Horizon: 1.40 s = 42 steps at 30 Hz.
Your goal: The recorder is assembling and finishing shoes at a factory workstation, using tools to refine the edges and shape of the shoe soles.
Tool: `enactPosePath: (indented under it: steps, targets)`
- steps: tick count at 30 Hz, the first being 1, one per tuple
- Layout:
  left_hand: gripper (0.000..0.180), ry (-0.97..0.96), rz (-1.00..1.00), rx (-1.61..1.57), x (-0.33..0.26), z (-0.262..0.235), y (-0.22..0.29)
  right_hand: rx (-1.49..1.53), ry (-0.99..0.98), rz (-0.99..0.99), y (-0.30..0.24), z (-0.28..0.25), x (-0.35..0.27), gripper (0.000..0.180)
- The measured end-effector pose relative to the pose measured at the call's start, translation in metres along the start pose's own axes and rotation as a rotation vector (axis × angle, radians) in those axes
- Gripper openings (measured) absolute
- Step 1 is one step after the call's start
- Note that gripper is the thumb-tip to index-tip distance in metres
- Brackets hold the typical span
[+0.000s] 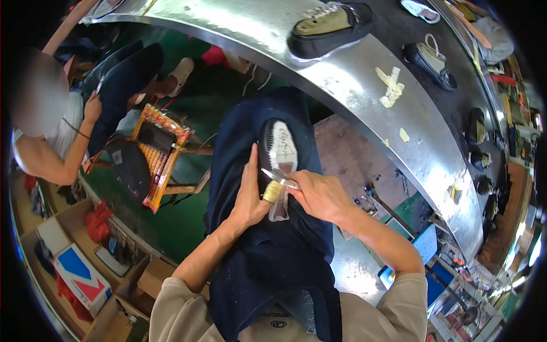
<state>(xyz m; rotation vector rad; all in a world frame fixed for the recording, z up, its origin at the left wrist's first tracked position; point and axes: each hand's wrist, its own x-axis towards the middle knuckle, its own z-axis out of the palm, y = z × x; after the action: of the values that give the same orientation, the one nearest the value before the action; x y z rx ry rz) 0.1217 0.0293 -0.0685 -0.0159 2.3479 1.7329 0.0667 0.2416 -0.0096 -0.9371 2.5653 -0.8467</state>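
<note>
Fingers first: I see the right hand (320, 194) closed around a small metal tool (277, 176), its blade pointing left across the shoe. The tool has a yellowish handle band (273, 192) that sits right where both hands meet. Left hand (249, 196) lies flat with fingers stretched upward along the shoe's left side, thumb pressed near the band; it steadies rather than clasps, so I log it as open and pressing.

Shoe (280, 149) at centre of frame, sole up, resting on the lap over a dark navy apron (268, 256). Sole pale, whitish, textured, with a dark rim round it; the toe points to the top of the frame. A pale strip (278, 211) runs down from the heel end, below the hands. I cannot tell whether it is part of the shoe.

Outward: curved shiny metal bench (353, 85) sweeps across upper right, yellowish scraps (391, 86) stuck on it. A dark shoe with olive insole (329, 27) lies at top centre, and more dark shoes (431, 60) sit along the right edge. Another seated person (54, 142) at upper left, forearm raised. A wooden stool with bead seat (159, 151) stands left of centre, a round black pad (130, 165) leaning on it. Cardboard boxes (80, 273) lower left. Nothing covers the shoe but the two hands.
</note>
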Motion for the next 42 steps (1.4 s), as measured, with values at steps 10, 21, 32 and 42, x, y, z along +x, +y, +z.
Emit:
enactPosePath:
  steps: [10,21,32,42]
  targets:
    - [0.13,-0.07,0.039,-0.013,-0.004,-0.013,-0.001,-0.003,-0.138,0.059,-0.012,0.0,0.007,0.029]
    - [0.056,0.105,-0.366,-0.89,0.027,-0.008,0.004,0.486,-0.162,0.418,-0.025,0.002,0.005,0.031]
    - [0.089,0.111,-0.085,-0.139,0.028,0.004,0.004,0.396,0.06,0.317,-0.013,-0.023,0.001,0.02]
    - [0.064,0.121,-0.235,-0.433,0.03,-0.01,0.007,-0.474,0.452,0.285,0.022,-0.09,0.038,0.023]
